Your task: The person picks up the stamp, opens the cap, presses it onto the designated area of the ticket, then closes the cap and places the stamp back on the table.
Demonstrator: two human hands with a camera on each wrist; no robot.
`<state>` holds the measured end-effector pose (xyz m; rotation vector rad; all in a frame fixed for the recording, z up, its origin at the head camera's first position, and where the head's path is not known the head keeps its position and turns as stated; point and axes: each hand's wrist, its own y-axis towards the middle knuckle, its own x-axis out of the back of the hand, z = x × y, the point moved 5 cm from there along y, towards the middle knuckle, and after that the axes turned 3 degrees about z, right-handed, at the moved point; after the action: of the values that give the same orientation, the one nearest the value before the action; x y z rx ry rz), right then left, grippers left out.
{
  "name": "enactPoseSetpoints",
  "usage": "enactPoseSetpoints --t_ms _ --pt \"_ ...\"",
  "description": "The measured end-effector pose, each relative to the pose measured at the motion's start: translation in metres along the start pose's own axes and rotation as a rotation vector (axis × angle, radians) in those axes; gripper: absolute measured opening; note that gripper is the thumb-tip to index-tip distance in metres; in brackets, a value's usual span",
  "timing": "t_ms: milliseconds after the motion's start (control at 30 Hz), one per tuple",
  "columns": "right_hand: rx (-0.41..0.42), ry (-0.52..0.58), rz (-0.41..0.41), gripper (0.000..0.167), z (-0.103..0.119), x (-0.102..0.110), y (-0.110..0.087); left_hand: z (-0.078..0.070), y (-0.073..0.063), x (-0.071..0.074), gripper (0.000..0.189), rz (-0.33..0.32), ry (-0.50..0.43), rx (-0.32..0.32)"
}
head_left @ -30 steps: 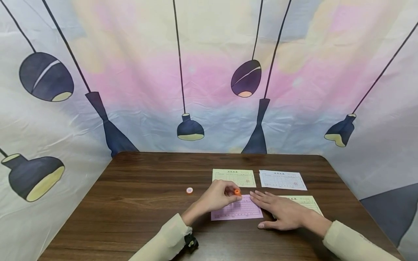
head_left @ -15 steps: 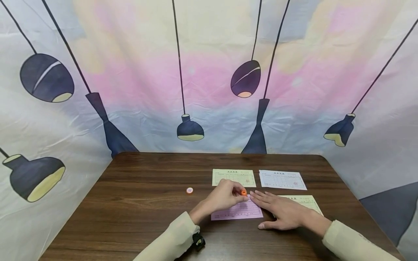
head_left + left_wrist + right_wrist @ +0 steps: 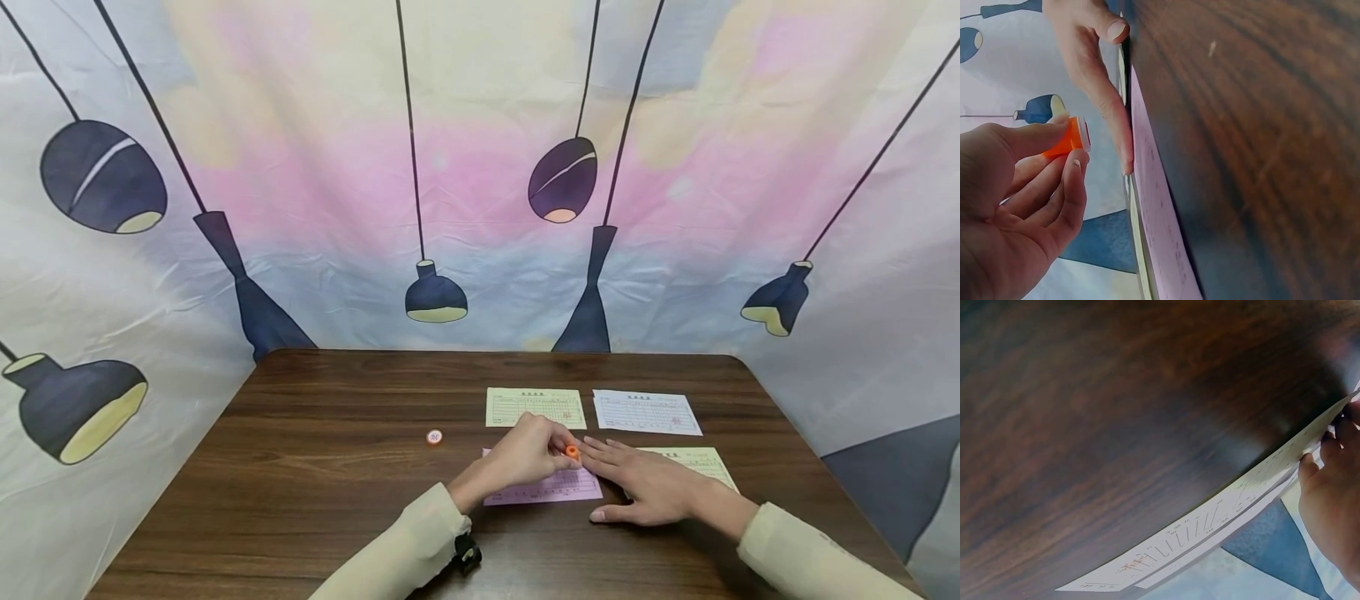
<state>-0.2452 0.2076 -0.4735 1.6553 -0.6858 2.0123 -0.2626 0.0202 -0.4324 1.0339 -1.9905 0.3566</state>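
Observation:
My left hand pinches a small orange stamp between thumb and fingertips. The left wrist view shows the stamp from the side, its white rim and red face held clear of the paper. Below lies a pink printed form, partly hidden by both hands. My right hand lies with extended fingers at the form's right edge and covers part of a yellow form. A small round white cap-like piece with an orange rim rests on the wood to the left.
Farther back lie another yellow form and a white form, each bearing a red stamp mark. The brown wooden table ends at a fabric backdrop printed with lamps.
My left hand has moved right across the pink form with the stamp and now sits right beside my right fingertips. The right hand and the papers have stayed in place.

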Motion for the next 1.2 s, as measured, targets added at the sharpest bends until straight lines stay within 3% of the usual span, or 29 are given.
enactPoseSetpoints --t_ms 733,1200 --pt "-0.024 0.01 0.014 0.091 -0.002 -0.003 0.0 -0.005 0.005 -0.016 0.004 0.09 0.067 -0.074" --pt "0.04 -0.043 -0.027 0.091 -0.001 -0.001 0.0 -0.008 0.01 -0.021 0.009 0.115 0.122 -0.096"
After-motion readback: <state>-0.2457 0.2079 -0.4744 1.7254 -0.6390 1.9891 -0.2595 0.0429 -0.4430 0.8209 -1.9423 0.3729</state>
